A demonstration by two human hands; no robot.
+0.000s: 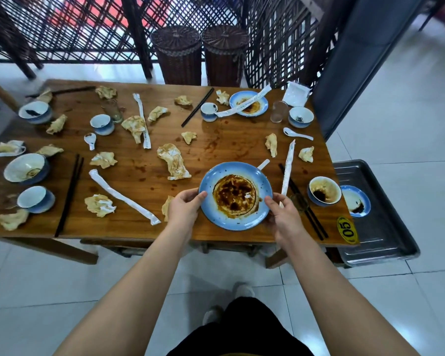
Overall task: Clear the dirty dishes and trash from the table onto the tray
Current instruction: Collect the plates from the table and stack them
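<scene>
The left hand (186,208) is gripping the near-left rim of the blue plate (235,195), thumb on top and fingers curled beneath. The right hand (284,218) is gripping the near-right rim in the same way. The plate is sitting over the near edge of the worktop (216,150), and it is coated with brown sauce. The view is not showing whether it is lifted clear of the wood.

The step in hand appears to be carrying this plate to the tray (385,235), which is standing just beyond the right end of the worktop.

- Keeping the plate level is advisable, since the sauce is likely to run.
- The path to the right is passing over a paper wrapper (287,170), black chopsticks (316,224) and a stained bowl (324,191), so the plate needs enough height to clear them.
- A small saucer (355,201) is already occupying the near-left part of the tray, so the bare metal beside it is the better landing spot.

The worktop is wooden and stained, and it is carrying crumpled napkins (174,161), bowls, cups, spoons and more chopsticks. A yellow number tag (346,229) is sticking to its near-right corner. Two wicker baskets (176,55) are standing behind it against a dark lattice screen (75,29), on a pale tiled floor (409,111).
</scene>
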